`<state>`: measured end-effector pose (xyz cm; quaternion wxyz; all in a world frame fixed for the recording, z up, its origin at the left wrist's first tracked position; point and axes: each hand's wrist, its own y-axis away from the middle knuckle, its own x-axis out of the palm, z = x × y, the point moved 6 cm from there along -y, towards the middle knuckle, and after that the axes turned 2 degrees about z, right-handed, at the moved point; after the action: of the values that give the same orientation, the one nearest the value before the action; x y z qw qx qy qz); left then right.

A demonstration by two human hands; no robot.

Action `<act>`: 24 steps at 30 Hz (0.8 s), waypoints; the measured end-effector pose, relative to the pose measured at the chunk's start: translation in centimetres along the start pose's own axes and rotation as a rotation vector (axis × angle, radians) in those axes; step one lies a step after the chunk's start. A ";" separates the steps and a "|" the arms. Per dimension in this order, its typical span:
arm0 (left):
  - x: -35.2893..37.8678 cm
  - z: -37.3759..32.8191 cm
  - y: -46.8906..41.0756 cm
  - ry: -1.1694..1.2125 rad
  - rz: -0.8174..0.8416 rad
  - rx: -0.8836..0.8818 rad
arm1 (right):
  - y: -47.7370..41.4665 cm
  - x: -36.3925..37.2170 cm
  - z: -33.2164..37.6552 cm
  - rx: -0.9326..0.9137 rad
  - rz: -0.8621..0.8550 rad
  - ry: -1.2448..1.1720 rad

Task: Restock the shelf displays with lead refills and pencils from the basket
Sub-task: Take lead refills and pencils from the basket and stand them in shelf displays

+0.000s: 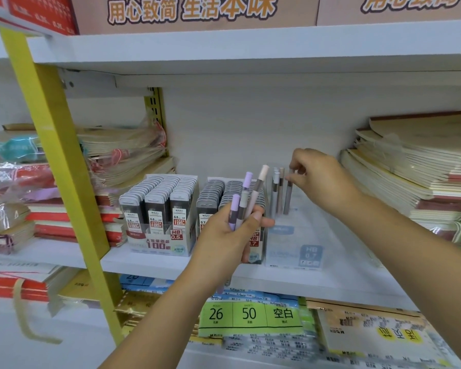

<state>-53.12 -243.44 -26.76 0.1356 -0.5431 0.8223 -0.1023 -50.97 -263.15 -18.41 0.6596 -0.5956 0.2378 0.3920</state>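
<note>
Pencils with lilac, beige and grey barrels stand fanned in the left hand, which grips them in a bunch by their lower halves, thumb across the front. This bunch is held just left of the clear pencil display box, in front of the lead refills. The clear box stands on the white shelf board and bears a pale blue label marked HB 0.7. Inside it, at its back left corner, a few more pencils stand upright close together. The right hand reaches over the top of the clear box and pinches the upper end of a grey pencil between thumb and fingertips; that pencil stands upright just beside the others in the box. Whether its lower end touches the box floor cannot be told.

Directly left of the clear box sits the 0.7 lead refill tray, packed with rows of dark cases and partly hidden by the left hand. Left of that again is the 0.5 lead refill tray, full in three rows. Right of the clear box rise stacks of notebooks. Well left of it, beyond the refills, lie wrapped notebooks and a yellow upright. Below the clear box, on the lower shelf, lie paper packs with a green label.
</note>
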 end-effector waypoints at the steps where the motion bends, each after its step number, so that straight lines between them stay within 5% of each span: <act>1: 0.0 0.0 0.0 0.002 0.008 -0.008 | -0.1 0.1 0.2 -0.014 0.016 0.088; 4: -0.1 -0.2 0.1 0.049 0.041 -0.021 | 0.3 -0.7 0.9 -0.018 -0.001 0.129; 7: 0.1 -0.4 0.2 0.119 0.083 -0.021 | 2.2 -3.1 2.3 0.048 -0.168 -0.278; 9: 0.5 -0.7 0.1 0.138 0.117 -0.020 | 3.6 -2.8 4.0 0.132 -0.017 -0.712; 12: 1.2 -1.1 0.0 0.132 0.141 -0.017 | 4.9 -1.4 6.3 0.141 0.185 -0.954; 16: 1.0 -0.9 0.0 0.116 0.089 -0.019 | 4.3 -3.6 5.1 0.207 -0.093 -1.092; 19: 0.3 -0.7 0.0 0.133 0.027 0.009 | 3.4 -7.1 2.2 0.186 -0.397 -0.978; 24: -0.2 -0.4 0.1 0.092 -0.012 0.001 | 1.7 -3.9 1.0 0.091 -0.102 -0.350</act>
<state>-53.25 -243.25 -26.39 0.0975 -0.5426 0.8244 -0.1283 -54.78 -263.13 -16.22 0.7361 -0.4992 0.1062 0.4445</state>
